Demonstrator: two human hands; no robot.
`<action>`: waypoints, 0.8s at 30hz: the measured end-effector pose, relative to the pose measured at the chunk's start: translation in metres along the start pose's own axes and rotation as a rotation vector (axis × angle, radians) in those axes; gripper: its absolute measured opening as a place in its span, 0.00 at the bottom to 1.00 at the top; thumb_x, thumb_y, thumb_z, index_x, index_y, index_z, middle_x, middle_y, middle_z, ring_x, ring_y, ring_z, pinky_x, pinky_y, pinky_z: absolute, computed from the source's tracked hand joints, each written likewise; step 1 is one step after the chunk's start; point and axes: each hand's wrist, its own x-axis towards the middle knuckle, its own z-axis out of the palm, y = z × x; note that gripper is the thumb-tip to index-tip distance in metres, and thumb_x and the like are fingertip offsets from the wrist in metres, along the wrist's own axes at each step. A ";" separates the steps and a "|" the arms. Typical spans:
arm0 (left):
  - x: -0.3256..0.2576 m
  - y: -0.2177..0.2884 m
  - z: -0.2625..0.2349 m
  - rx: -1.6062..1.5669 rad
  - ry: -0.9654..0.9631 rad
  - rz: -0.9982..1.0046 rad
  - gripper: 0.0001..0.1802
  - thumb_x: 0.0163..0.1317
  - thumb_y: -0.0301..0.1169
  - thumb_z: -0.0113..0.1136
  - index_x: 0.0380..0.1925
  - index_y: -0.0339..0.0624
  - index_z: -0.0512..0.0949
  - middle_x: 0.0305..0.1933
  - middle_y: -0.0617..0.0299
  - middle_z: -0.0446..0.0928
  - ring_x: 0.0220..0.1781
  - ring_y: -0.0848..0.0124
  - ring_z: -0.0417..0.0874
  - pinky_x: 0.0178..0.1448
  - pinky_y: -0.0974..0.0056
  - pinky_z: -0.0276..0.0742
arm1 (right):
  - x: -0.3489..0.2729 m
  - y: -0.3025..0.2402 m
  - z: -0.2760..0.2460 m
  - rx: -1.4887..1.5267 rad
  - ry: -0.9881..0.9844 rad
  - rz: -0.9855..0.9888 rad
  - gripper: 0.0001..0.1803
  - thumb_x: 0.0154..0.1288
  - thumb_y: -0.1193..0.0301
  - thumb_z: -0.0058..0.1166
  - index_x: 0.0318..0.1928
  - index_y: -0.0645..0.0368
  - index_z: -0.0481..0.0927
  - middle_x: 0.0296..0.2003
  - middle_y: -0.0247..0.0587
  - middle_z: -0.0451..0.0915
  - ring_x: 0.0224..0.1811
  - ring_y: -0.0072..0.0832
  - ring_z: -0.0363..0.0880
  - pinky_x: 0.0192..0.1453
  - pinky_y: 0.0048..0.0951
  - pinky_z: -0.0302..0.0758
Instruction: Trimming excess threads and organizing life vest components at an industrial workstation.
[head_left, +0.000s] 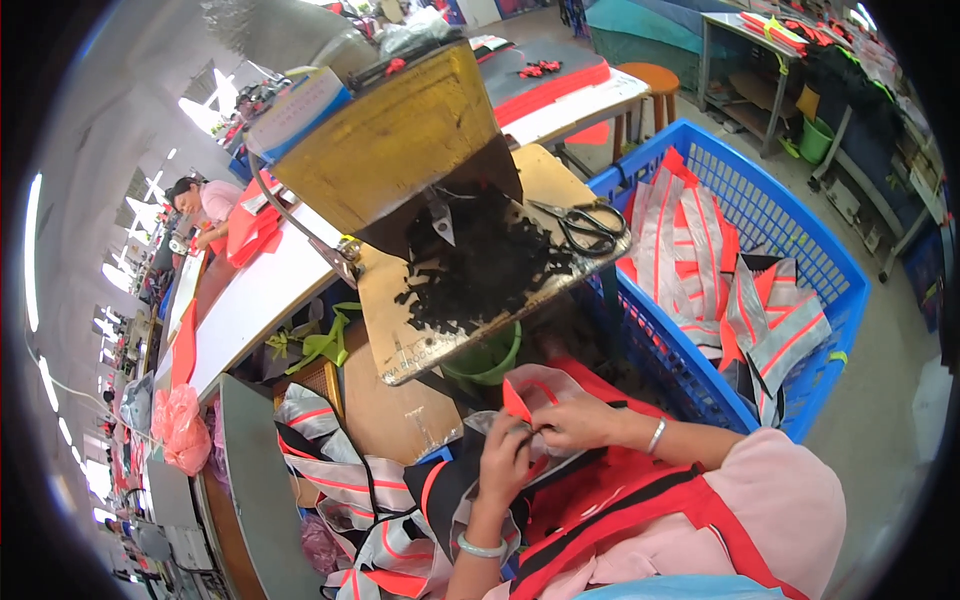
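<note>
at lower centre, left hand [503, 455] and right hand [572, 420] pinch a soft, light red-and-grey vest [560, 490]; it looks floppy, best gripped along its hem.

Single head-worn fisheye view, tilted steeply down and forward from above the lap. Close over both hands: left hand [503, 452] and right hand [572, 420] low in the middle, forearms entering from the lower edge. Just beyond, the small counter [400, 345]; to the right, the blue basket [800, 240]. Straight edges bent near the dark round rim. No second view to compare.
</note>
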 end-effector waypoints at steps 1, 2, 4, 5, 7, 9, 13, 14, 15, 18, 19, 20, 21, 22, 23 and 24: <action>0.000 -0.001 0.003 -0.039 -0.041 0.035 0.12 0.53 0.15 0.59 0.39 0.36 0.77 0.54 0.46 0.76 0.63 0.47 0.72 0.65 0.51 0.68 | -0.006 0.002 -0.001 0.003 0.037 -0.031 0.11 0.60 0.64 0.48 0.41 0.53 0.76 0.26 0.50 0.81 0.28 0.48 0.80 0.35 0.48 0.75; 0.004 0.001 0.005 -0.061 -0.061 0.055 0.12 0.55 0.16 0.58 0.40 0.36 0.77 0.52 0.47 0.78 0.62 0.48 0.74 0.64 0.53 0.69 | -0.010 0.004 -0.005 0.008 0.076 -0.063 0.12 0.60 0.64 0.48 0.41 0.54 0.76 0.26 0.50 0.81 0.28 0.48 0.80 0.36 0.48 0.76; 0.002 0.007 0.007 -0.109 -0.085 -0.005 0.12 0.56 0.17 0.58 0.41 0.36 0.76 0.50 0.47 0.78 0.60 0.49 0.75 0.62 0.54 0.71 | -0.019 -0.004 -0.005 0.015 0.078 0.025 0.12 0.60 0.63 0.49 0.41 0.55 0.76 0.26 0.51 0.81 0.28 0.49 0.80 0.36 0.48 0.76; -0.001 0.010 0.009 -0.167 -0.092 -0.062 0.12 0.58 0.18 0.58 0.42 0.37 0.76 0.49 0.47 0.79 0.59 0.49 0.77 0.60 0.55 0.73 | -0.022 -0.007 -0.003 0.007 0.068 0.111 0.13 0.60 0.62 0.49 0.41 0.55 0.76 0.26 0.51 0.81 0.28 0.49 0.80 0.37 0.48 0.76; -0.011 0.005 0.013 -0.178 -0.095 -0.179 0.11 0.60 0.20 0.56 0.44 0.36 0.76 0.50 0.46 0.79 0.54 0.53 0.81 0.55 0.59 0.76 | -0.026 -0.002 0.009 -0.016 0.155 0.097 0.14 0.60 0.60 0.49 0.41 0.55 0.76 0.25 0.52 0.80 0.27 0.50 0.80 0.36 0.49 0.76; -0.019 0.007 0.011 -0.215 -0.145 -0.290 0.11 0.61 0.21 0.56 0.45 0.37 0.76 0.48 0.46 0.80 0.52 0.55 0.82 0.53 0.61 0.77 | -0.033 0.015 0.039 0.032 0.202 0.071 0.15 0.60 0.59 0.50 0.42 0.55 0.76 0.25 0.52 0.80 0.27 0.51 0.80 0.34 0.51 0.76; -0.044 0.017 0.002 -0.135 -0.234 -0.419 0.10 0.63 0.27 0.57 0.44 0.39 0.76 0.38 0.48 0.82 0.40 0.59 0.86 0.42 0.62 0.79 | -0.047 -0.017 0.036 0.095 0.054 0.172 0.15 0.60 0.60 0.51 0.43 0.53 0.76 0.26 0.52 0.80 0.28 0.51 0.80 0.32 0.51 0.75; -0.047 0.014 0.001 -0.140 -0.233 -0.420 0.10 0.63 0.27 0.57 0.44 0.39 0.76 0.38 0.48 0.82 0.40 0.59 0.86 0.42 0.62 0.79 | -0.046 -0.016 0.034 0.092 0.051 0.175 0.15 0.60 0.60 0.51 0.43 0.53 0.76 0.26 0.52 0.80 0.28 0.51 0.80 0.32 0.51 0.75; -0.054 0.013 -0.001 -0.158 -0.232 -0.439 0.10 0.63 0.27 0.58 0.43 0.39 0.76 0.36 0.48 0.82 0.39 0.59 0.86 0.40 0.63 0.79 | -0.047 -0.018 0.035 0.137 0.013 0.142 0.14 0.61 0.60 0.51 0.43 0.54 0.76 0.28 0.50 0.81 0.29 0.50 0.80 0.33 0.49 0.76; -0.059 0.014 -0.006 -0.229 -0.204 -0.423 0.07 0.63 0.25 0.58 0.40 0.36 0.75 0.32 0.55 0.81 0.34 0.70 0.83 0.38 0.67 0.77 | -0.045 -0.020 0.036 0.195 -0.002 0.072 0.14 0.62 0.60 0.51 0.42 0.54 0.76 0.29 0.49 0.81 0.30 0.49 0.80 0.34 0.47 0.75; -0.053 0.015 -0.009 -0.258 -0.202 -0.414 0.05 0.64 0.23 0.56 0.39 0.35 0.75 0.31 0.60 0.80 0.33 0.78 0.79 0.37 0.71 0.75 | -0.041 -0.021 0.034 0.208 0.031 0.030 0.14 0.62 0.59 0.51 0.41 0.55 0.76 0.27 0.50 0.80 0.30 0.49 0.80 0.34 0.47 0.74; -0.044 0.021 -0.011 -0.300 -0.198 -0.422 0.05 0.64 0.23 0.56 0.38 0.34 0.74 0.31 0.62 0.80 0.33 0.79 0.78 0.37 0.72 0.74 | -0.038 -0.022 0.026 0.243 -0.039 0.105 0.14 0.62 0.58 0.51 0.40 0.55 0.76 0.26 0.50 0.80 0.30 0.48 0.80 0.34 0.47 0.74; -0.030 0.030 -0.015 -0.386 -0.214 -0.484 0.04 0.65 0.22 0.55 0.39 0.34 0.74 0.32 0.63 0.79 0.35 0.79 0.78 0.39 0.73 0.74 | -0.033 -0.025 0.013 0.256 -0.009 0.105 0.14 0.62 0.58 0.51 0.40 0.55 0.76 0.25 0.49 0.80 0.28 0.48 0.79 0.32 0.47 0.73; -0.020 0.032 -0.015 -0.448 -0.185 -0.505 0.04 0.65 0.22 0.54 0.39 0.34 0.73 0.33 0.63 0.79 0.36 0.79 0.78 0.41 0.73 0.74 | -0.026 -0.025 0.002 0.246 0.002 0.087 0.13 0.62 0.59 0.51 0.39 0.55 0.76 0.25 0.50 0.79 0.28 0.48 0.79 0.32 0.46 0.73; -0.009 0.033 -0.015 -0.511 -0.158 -0.524 0.04 0.66 0.22 0.54 0.39 0.35 0.73 0.34 0.64 0.79 0.37 0.79 0.78 0.42 0.73 0.74 | -0.018 -0.025 -0.010 0.235 0.014 0.070 0.13 0.62 0.59 0.51 0.39 0.55 0.76 0.24 0.50 0.79 0.28 0.48 0.79 0.32 0.45 0.73; 0.001 0.033 -0.017 -0.559 -0.152 -0.538 0.04 0.67 0.22 0.53 0.40 0.35 0.72 0.35 0.64 0.78 0.38 0.79 0.78 0.44 0.74 0.74 | -0.008 -0.025 -0.026 0.237 0.018 0.051 0.13 0.61 0.60 0.51 0.38 0.55 0.77 0.24 0.50 0.78 0.28 0.49 0.79 0.32 0.45 0.73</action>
